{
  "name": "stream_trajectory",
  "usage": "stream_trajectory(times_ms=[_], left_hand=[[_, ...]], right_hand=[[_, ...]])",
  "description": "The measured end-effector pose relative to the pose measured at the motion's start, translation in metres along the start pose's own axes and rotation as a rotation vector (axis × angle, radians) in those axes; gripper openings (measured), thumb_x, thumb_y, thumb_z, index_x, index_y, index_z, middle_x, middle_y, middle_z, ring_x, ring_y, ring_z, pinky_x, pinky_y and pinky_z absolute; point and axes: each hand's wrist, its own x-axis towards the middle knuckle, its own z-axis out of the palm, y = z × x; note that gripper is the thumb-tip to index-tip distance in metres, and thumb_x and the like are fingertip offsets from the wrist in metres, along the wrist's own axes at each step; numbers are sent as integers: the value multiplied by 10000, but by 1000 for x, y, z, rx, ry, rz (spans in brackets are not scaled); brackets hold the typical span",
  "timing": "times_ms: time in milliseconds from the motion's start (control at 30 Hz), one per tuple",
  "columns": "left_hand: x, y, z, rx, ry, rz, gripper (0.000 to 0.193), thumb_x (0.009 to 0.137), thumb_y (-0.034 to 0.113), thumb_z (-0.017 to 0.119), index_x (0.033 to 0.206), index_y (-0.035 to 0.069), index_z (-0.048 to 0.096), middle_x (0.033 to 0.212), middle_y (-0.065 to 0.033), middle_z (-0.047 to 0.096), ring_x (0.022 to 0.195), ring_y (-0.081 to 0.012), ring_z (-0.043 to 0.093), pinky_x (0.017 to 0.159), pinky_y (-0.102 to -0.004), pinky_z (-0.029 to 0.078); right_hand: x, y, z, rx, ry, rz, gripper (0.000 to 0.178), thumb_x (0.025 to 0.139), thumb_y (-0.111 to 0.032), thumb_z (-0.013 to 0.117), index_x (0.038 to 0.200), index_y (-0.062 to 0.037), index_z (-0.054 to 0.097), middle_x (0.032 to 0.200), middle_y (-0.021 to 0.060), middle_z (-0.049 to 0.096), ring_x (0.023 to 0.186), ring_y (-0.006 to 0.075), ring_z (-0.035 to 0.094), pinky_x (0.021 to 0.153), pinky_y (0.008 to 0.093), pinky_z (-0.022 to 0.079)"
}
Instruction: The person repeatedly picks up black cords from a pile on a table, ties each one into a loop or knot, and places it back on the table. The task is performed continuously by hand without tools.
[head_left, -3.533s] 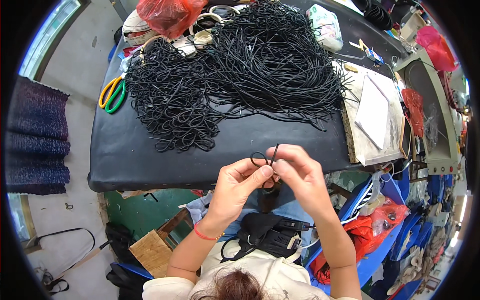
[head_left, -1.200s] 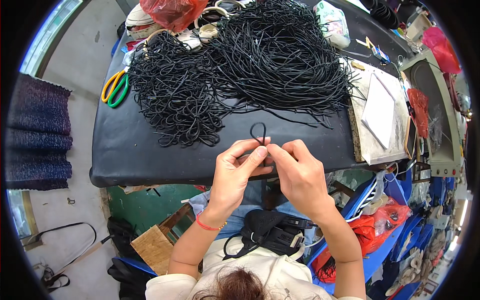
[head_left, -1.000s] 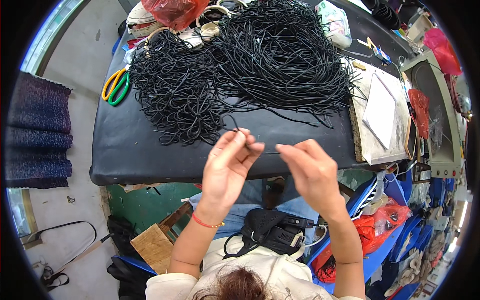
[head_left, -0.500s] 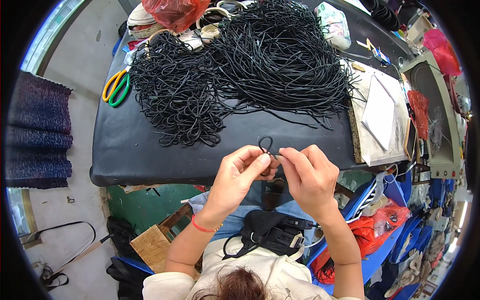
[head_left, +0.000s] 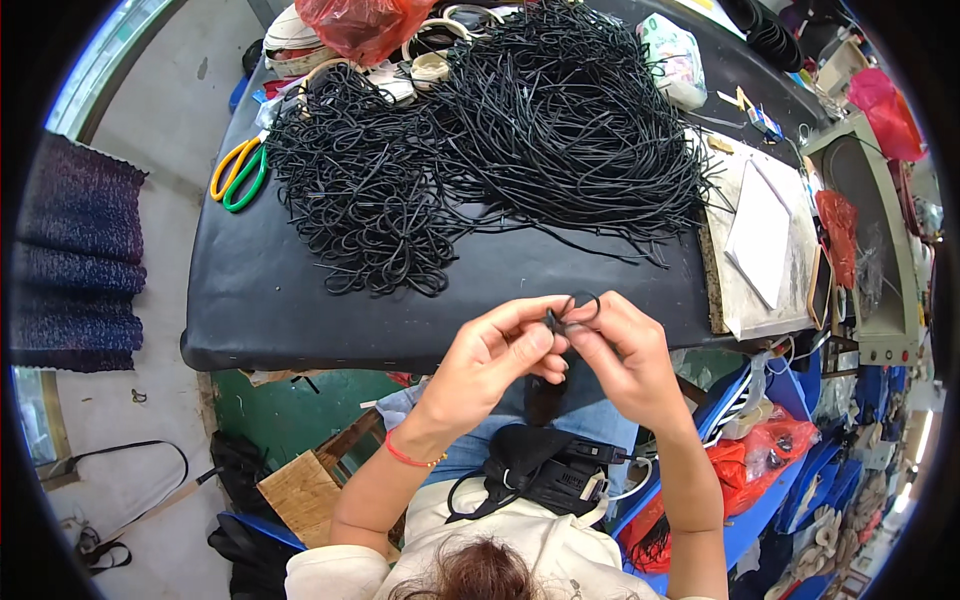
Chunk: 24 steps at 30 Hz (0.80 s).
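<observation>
Between my two hands is a thin black cord, bent into a loop that stands up near my right fingertips. My left hand pinches the cord between thumb and forefinger. With thumb and forefinger, my right hand grips the loop's side, close against the left fingertips. Both hands are just over the near edge of the black-covered table. Beyond them lie a pile of looped black cords and, to its right, a larger heap of long black cords. Fingers partly hide the crossing of the cord.
Scissors with yellow and green handles lie at the table's left. To the right is a pale board with a white sheet on it. A red plastic bag sits at the back. A blue bin with red bags stands below right.
The cord's loop has shifted right and tilted toward my right hand. My right fingers have moved in closer to the left ones, and the left hand has turned slightly.
</observation>
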Motion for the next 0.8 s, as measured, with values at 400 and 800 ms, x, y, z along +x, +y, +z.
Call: stream_trajectory(times_ms=[400, 800], left_hand=[[0, -6, 6, 159, 159, 138, 215, 887, 82, 550, 1072, -25, 565, 916, -64, 614, 814, -80, 577, 718, -220, 501], [-1, -25, 18, 290, 301, 391, 250, 807, -49, 598, 1036, -20, 501, 962, -92, 602, 876, -103, 577, 764, -228, 487]], right_hand=[[-21, -14, 11, 635, -17, 381, 144, 867, -55, 571, 989, 12, 606, 866, 63, 652, 761, 96, 610, 615, 201, 480], [-10, -8, 34, 334, 357, 284, 160, 787, -126, 688, 779, -7, 582, 655, -9, 576, 545, 36, 490, 470, 168, 378]])
